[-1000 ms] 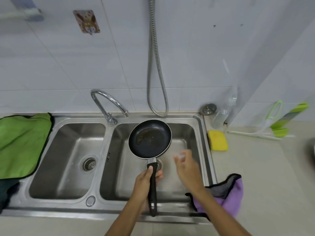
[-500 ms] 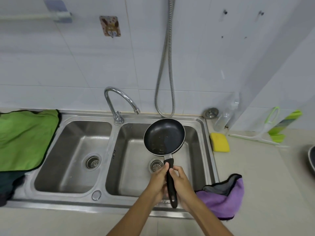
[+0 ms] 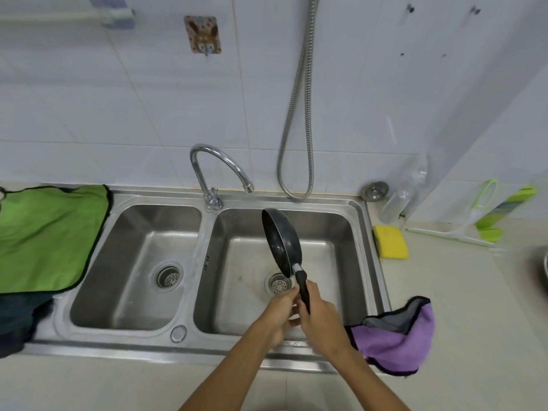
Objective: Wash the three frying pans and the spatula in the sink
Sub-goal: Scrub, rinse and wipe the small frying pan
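Two hands meet over the right basin (image 3: 341,232) of a steel double sink, both on the black handle of one small frying pan (image 3: 281,243). Head view only.

Right hand (image 3: 321,314): grip clamped round the handle. Left hand (image 3: 277,311): fingers curled against the handle's lower end, just beside the right hand; whether its grip is fully closed on the handle, cannot tell.

Pan: tilted up on edge, dark inside facing left, held above the right basin's drain strainer (image 3: 278,284). Pan rim stands clear of the basin walls, with open room on all sides. Faucet spout (image 3: 234,167) ends behind and left of the pan, apart from it. Metal shower hose (image 3: 296,114) hangs in a loop against the tiled wall, behind the basin.

Surroundings:
- Left basin (image 3: 133,262): holds nothing but its own strainer.
- Right basin: only the strainer visible on its floor.
- Green cloth (image 3: 47,235) spread on the worktop (image 3: 459,307), touching the sink's left edge.
- Purple cloth (image 3: 394,342) bunched at the sink's front right corner, just beside the right forearm.
- Yellow sponge (image 3: 390,242) on the worktop next to the right rim.
- Sink plug (image 3: 375,190) lies at the back right corner.
- Green-and-white squeegee (image 3: 486,221) lies near the wall, well apart from the hands.
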### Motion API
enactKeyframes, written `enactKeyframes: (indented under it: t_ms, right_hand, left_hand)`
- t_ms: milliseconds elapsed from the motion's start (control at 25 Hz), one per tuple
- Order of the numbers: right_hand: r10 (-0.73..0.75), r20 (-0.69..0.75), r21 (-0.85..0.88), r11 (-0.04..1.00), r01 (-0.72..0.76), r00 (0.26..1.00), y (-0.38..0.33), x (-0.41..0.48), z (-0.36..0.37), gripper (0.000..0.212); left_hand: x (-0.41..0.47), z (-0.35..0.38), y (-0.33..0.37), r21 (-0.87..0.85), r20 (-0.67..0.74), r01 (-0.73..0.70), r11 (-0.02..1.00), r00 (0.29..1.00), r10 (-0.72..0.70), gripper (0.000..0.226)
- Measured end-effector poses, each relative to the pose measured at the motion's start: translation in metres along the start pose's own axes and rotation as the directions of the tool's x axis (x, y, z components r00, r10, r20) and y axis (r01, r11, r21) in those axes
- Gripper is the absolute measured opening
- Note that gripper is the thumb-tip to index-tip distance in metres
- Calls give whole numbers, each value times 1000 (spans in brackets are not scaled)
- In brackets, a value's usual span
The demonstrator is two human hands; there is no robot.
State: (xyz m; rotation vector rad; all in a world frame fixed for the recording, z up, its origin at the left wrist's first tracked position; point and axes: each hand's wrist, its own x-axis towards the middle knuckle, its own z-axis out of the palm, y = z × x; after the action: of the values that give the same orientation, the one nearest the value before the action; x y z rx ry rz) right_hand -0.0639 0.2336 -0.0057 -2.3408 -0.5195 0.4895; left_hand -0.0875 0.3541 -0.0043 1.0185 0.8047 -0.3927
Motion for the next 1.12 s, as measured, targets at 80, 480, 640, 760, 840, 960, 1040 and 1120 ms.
enactKeyframes:
  t_ms: [80, 480, 640, 760, 840, 960, 1040, 1120]
  right_hand:
    - [-14, -30, -2, 1000, 14, 999, -3, 2, 1, 39]
    - [188, 39, 337, 922, -190, 981, 12, 10, -21, 26]
    - [205, 178, 632, 726, -272, 962, 0, 15, -25, 25]
    - [177, 227, 663, 692, -285, 958, -10, 20, -29, 16]
    - [167, 248, 655, 697, -292, 954, -15, 24, -28, 11]
    - [157, 295, 649, 691, -318, 943, -23, 29, -22, 16]
    - [194, 318, 626, 692, -359, 928, -24, 35, -17, 17]
    - [235, 323, 607, 692, -391, 917, -24, 37, -13, 18]
  left_hand:
    - [4, -3, 4, 59, 23, 2, 998, 1000, -4, 38]
    - [42, -123, 146, 958, -201, -56, 281, 568, 798, 34]
    - [72, -154, 222, 965, 2, 196, -176, 661, 750, 63]
    - [81, -162, 226, 953, 3, 219, -208, 682, 732, 56]
    - [82, -160, 206, 970, -52, 222, -101, 595, 802, 46]
    - [74, -170, 142, 965, -179, 261, -8, 686, 705, 51]
    - [69, -183, 126, 964, -159, 256, -70, 769, 619, 64]
    - [67, -181, 133, 962, -214, 272, -18, 794, 569, 55]
